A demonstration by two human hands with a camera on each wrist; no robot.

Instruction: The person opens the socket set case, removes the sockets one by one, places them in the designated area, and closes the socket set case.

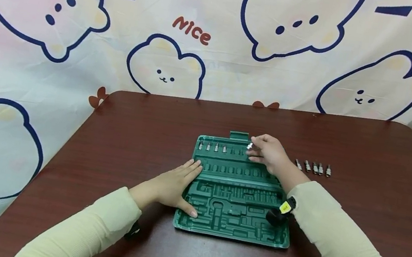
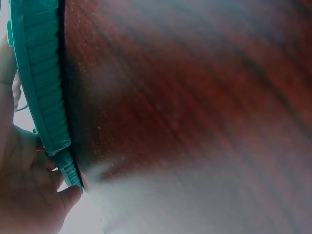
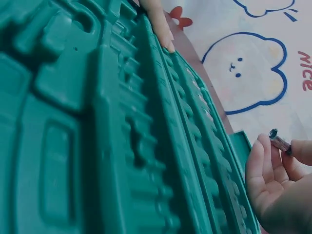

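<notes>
A green plastic tool case [image 1: 239, 182] lies spread on the table with its moulded slots facing up. My left hand [image 1: 174, 184] rests on its left edge, fingers spread and fairly straight. Above the upper right part of the case, my right hand [image 1: 272, 154] pinches a small silver socket [image 3: 280, 141] between thumb and fingers; its hollow end shows in the right wrist view. Several similar sockets [image 1: 209, 146] stand in the top row of slots at the left. In the left wrist view, the ribbed side of the case [image 2: 41, 78] runs beside the left hand.
Several loose sockets [image 1: 315, 168] lie in a row on the brown table [image 1: 150, 124], right of the case. A green latch tab [image 1: 239, 135] sticks out from the case's far edge. Behind the table hangs a patterned cloth [image 1: 222, 77].
</notes>
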